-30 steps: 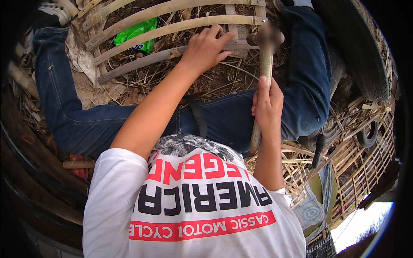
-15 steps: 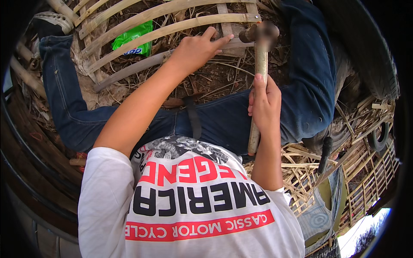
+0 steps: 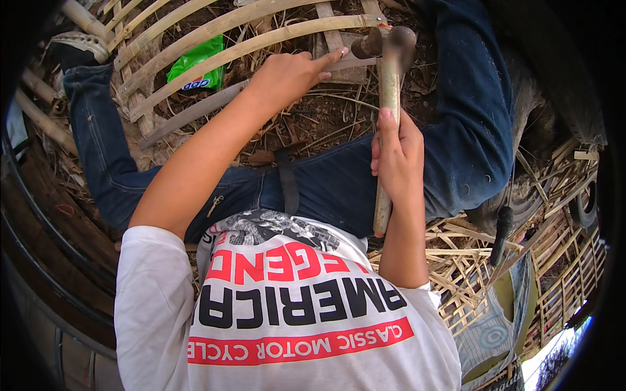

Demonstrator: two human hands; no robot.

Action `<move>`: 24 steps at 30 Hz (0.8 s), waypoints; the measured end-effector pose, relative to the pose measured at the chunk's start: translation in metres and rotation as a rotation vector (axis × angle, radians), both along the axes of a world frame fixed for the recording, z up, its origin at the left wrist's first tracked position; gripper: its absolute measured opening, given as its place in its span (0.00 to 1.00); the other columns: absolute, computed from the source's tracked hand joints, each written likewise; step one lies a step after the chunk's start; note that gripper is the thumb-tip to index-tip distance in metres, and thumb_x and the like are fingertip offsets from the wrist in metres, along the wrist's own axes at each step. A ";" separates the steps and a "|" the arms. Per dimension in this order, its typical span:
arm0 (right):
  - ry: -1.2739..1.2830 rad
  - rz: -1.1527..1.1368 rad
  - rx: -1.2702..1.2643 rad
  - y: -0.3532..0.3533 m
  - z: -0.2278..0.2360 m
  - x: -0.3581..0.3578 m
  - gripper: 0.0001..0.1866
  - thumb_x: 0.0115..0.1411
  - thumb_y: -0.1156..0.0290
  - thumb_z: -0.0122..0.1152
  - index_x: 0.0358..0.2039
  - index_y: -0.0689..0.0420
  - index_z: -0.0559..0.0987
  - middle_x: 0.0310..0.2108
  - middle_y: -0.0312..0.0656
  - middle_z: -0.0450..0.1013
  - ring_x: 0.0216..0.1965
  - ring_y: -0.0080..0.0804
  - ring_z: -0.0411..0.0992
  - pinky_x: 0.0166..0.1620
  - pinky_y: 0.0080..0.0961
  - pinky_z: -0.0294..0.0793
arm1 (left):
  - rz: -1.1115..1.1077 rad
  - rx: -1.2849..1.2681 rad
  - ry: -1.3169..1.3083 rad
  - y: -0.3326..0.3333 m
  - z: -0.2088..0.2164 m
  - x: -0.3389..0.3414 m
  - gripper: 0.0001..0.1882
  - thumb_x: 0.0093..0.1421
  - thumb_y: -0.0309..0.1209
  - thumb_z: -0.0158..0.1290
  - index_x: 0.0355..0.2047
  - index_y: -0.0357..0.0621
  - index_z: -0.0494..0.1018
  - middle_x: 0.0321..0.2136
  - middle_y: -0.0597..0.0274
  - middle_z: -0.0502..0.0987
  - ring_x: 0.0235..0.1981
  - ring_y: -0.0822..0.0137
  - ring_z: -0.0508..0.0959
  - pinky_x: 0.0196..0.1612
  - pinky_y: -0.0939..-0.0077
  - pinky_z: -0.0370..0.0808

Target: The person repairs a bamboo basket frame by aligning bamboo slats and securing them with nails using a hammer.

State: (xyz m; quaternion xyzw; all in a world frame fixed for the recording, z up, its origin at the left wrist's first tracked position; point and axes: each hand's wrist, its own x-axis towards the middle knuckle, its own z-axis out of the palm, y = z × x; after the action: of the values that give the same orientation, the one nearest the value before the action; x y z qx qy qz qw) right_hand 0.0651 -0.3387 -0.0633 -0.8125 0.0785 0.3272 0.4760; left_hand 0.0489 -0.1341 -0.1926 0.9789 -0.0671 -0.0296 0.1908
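Bamboo slats [image 3: 293,32]; hammer [image 3: 389,85] in right hand [image 3: 400,155]

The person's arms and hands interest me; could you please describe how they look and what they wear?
The left sleeve is short and white; the right sleeve, partly seen, is white too. Both forearms are bare; neither the left hand nor the right hand wears a glove.

Dry stalks [image 3: 345,98] litter the brown earth ground [image 3: 338,116]. Toward eleven o'clock lies a frame of curved bamboo slats [image 3: 280,32], one slat crossing over a green plastic packet [image 3: 202,53]. Toward four o'clock, split bamboo strips [image 3: 450,249] lie jumbled.
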 end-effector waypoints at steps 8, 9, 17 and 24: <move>0.013 -0.012 0.026 -0.001 0.001 0.001 0.19 0.69 0.56 0.49 0.28 0.59 0.70 0.14 0.32 0.63 0.14 0.18 0.61 0.18 0.20 0.60 | -0.018 -0.015 0.069 0.003 0.007 0.012 0.23 0.64 0.43 0.50 0.60 0.66 0.66 0.25 0.55 0.77 0.27 0.52 0.80 0.29 0.57 0.77; 0.020 -0.013 0.025 -0.002 0.001 0.000 0.19 0.69 0.56 0.49 0.28 0.59 0.70 0.14 0.32 0.63 0.14 0.18 0.61 0.18 0.20 0.61 | -0.030 -0.022 0.084 0.004 0.008 0.012 0.23 0.64 0.43 0.50 0.60 0.65 0.66 0.26 0.55 0.77 0.28 0.52 0.80 0.30 0.57 0.77; 0.022 -0.012 0.025 -0.001 0.004 0.001 0.19 0.69 0.56 0.49 0.28 0.60 0.71 0.14 0.32 0.63 0.14 0.18 0.62 0.18 0.20 0.61 | -0.050 -0.027 0.086 0.008 0.006 0.010 0.24 0.64 0.42 0.50 0.61 0.65 0.65 0.26 0.55 0.77 0.28 0.52 0.80 0.30 0.57 0.77; -0.052 0.052 -0.046 0.000 -0.002 -0.002 0.21 0.69 0.56 0.48 0.27 0.62 0.71 0.14 0.37 0.65 0.17 0.23 0.63 0.22 0.26 0.63 | -0.022 0.035 -0.083 0.004 -0.009 0.002 0.27 0.63 0.43 0.52 0.62 0.69 0.62 0.22 0.58 0.75 0.20 0.55 0.79 0.22 0.62 0.76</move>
State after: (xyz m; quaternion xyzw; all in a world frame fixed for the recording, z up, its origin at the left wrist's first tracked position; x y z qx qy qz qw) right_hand 0.0633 -0.3383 -0.0656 -0.8331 0.0527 0.3165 0.4506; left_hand 0.0510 -0.1303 -0.2020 0.9816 -0.0853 0.0078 0.1704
